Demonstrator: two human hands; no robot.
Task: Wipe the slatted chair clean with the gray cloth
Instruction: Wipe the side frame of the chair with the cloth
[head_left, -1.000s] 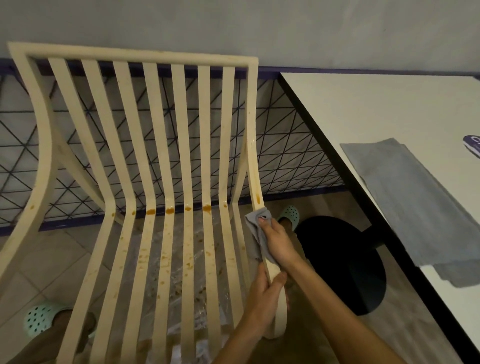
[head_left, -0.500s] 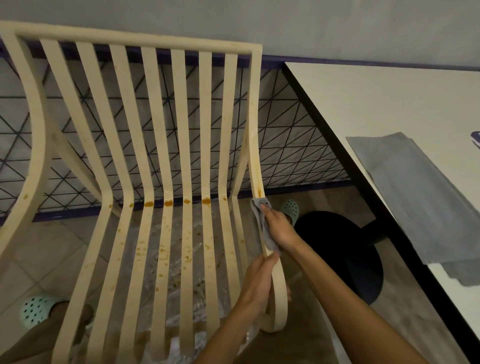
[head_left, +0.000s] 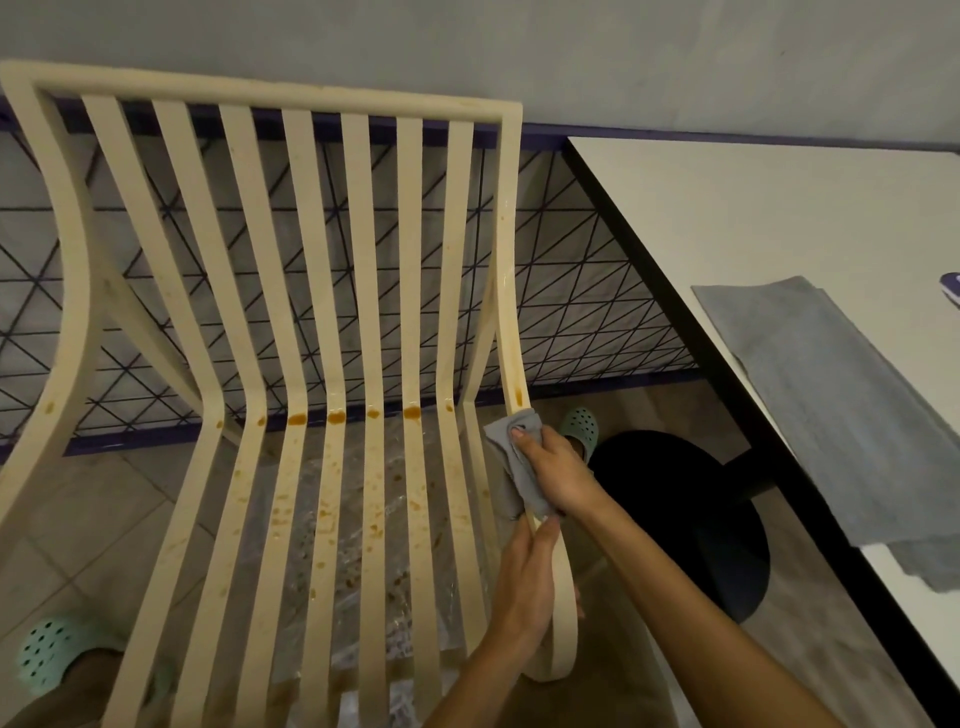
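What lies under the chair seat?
Through the stained slats of the chair, crinkled clear plastic sheet shows on the tiled floor. How far the sheet reaches is hidden by the slats.

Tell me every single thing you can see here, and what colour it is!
chair: one, cream slats with orange-brown stains, left and middle, standing on the floor
small cloth: one, gray, pressed on the chair's right rail
table: one, white top with black edge, on the right
big cloth: one, gray, lying flat on the table, a corner hanging over the edge
table foot: one, black and round, on the floor under the table
wire fence: one, dark, behind the chair
plastic sheet: one, clear, on the floor under the chair
shoes: two, mint green, bottom left and beside the small cloth
right hand: one, holds the small cloth
left hand: one, holds the chair's right rail
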